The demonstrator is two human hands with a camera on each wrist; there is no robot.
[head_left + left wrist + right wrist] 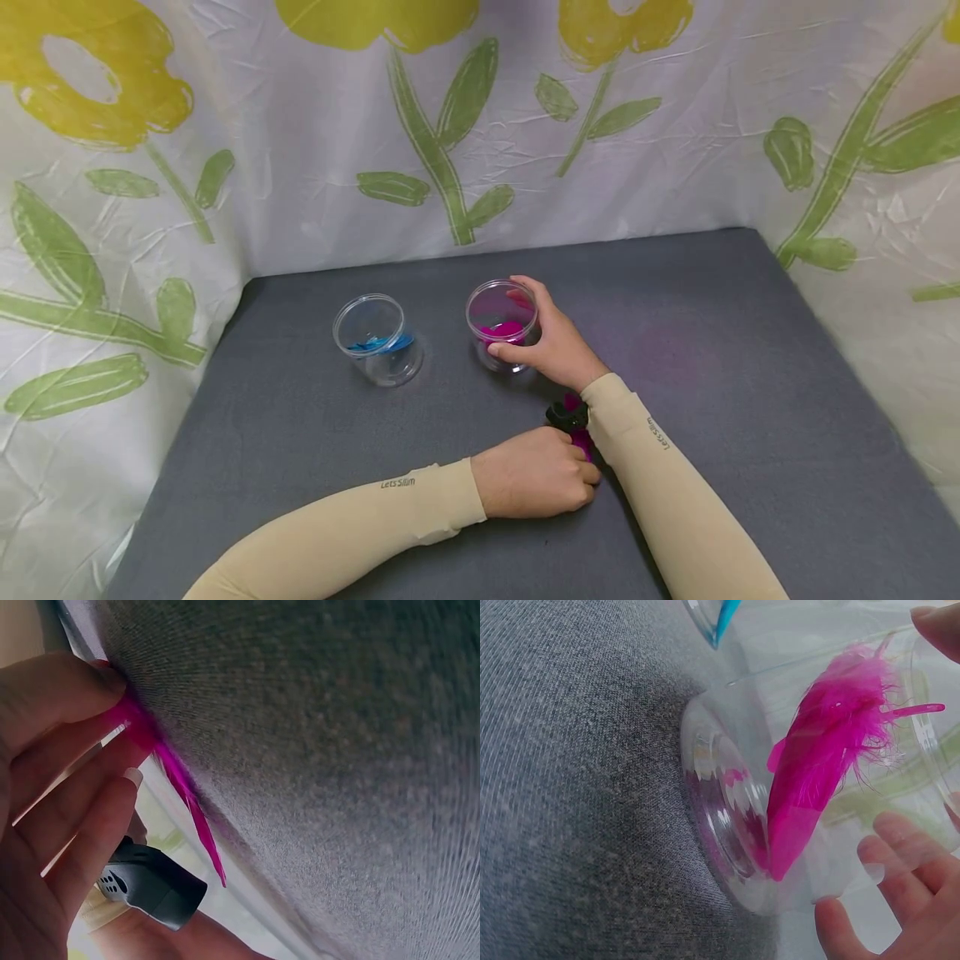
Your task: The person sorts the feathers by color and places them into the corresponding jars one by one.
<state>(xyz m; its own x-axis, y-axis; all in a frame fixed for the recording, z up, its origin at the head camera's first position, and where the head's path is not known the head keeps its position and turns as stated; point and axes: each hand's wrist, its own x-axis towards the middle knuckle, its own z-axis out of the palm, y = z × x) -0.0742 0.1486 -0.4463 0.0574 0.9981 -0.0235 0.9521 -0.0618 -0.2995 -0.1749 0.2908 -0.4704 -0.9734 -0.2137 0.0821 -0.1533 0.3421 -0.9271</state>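
Note:
A clear jar (480, 354) stands on the dark grey table, and my right hand (553, 343) holds it round its right side, thumb in front. Inside that jar a fluffy magenta feather (814, 761) leans against the wall. My left hand (536, 473) is down at the table, close to the right forearm. Between its thumb and fingers it pinches another magenta feather (196, 825), whose narrow end lies along the cloth. Part of this feather is hidden by the left fingers.
To the left stands a second clear jar (405, 367) with blue feathers (380, 343) in it. A black wrist camera (566, 415) sits on the right wrist, right above the left hand. A white curtain with printed flowers (315, 167) surrounds the grey table (300, 417).

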